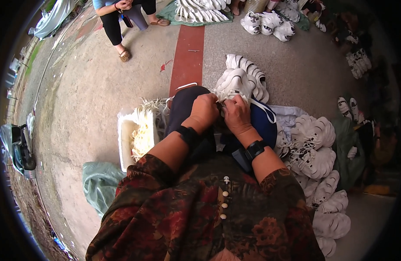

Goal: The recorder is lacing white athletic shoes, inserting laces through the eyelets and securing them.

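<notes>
Both hands meet at a white shoe upper (pixel 232 82) above my lap. My left hand (pixel 205 111) is closed in a pinch on a white shoelace at the upper's near edge. Close beside it, my right hand (pixel 237 114) has its fingers bent and pressed together at the same edge, on the lace. A loose white lace end (pixel 270 112) loops out past the right hand over my blue-clad knee. Another lace end (pixel 187 85) sticks out to the left over my dark knee. Fingers hide the eyelets and the exact grip. Several stacked white uppers (pixel 258 77) lie just beyond.
Left of my legs stands a white foam box (pixel 121 141) with many laces, beside a green plastic bag (pixel 98 182). White uppers (pixel 318 163) pile up at my right. Ahead, a seated person (pixel 117 21) is near more uppers on a green sheet (pixel 168 12).
</notes>
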A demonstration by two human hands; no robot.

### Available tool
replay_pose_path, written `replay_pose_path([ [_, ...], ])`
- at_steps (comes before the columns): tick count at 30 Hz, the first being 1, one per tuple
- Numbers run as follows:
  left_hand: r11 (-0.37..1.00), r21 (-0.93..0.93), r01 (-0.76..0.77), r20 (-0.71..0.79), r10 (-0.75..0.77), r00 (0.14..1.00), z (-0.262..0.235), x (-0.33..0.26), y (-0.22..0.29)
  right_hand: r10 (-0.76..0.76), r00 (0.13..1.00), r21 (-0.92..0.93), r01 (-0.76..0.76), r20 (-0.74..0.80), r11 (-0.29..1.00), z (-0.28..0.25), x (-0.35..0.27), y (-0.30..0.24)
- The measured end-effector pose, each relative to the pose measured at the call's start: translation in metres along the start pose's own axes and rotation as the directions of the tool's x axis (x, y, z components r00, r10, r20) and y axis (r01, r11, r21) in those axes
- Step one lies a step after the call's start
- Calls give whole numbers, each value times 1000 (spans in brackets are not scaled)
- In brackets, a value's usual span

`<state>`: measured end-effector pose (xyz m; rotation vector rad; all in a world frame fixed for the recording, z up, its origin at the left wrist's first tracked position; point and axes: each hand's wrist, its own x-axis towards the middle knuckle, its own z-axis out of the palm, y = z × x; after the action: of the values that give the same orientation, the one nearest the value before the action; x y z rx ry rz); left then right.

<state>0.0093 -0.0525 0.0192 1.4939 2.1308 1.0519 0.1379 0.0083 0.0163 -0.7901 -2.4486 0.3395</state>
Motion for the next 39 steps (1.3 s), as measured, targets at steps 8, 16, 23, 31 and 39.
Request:
replay_pose_path([
  [8, 969, -241, 60, 164, -20, 986, 5, 10, -18, -20, 1000, -117, 23, 24, 993, -3, 4, -7],
  [16, 983, -167, -73, 99, 90, 991, 1, 5, -8, -266, 964, -256, 264, 27, 930, 3, 5, -6],
  [23, 938, -328, 115, 193, -53, 980, -8, -4, -1, 16, 987, 9, -14, -162, 1000, -70, -9, 14],
  [31, 852, -4, -524, 68, 523, 850, 10, 9, 45, 457, 882, 573, -320, -110, 755, -95, -30, 49],
  [39, 829, -159, -536, 48, 549, 834, 5, 0, 39, 337, 940, 948, -158, 58, 277, -97, -30, 43],
])
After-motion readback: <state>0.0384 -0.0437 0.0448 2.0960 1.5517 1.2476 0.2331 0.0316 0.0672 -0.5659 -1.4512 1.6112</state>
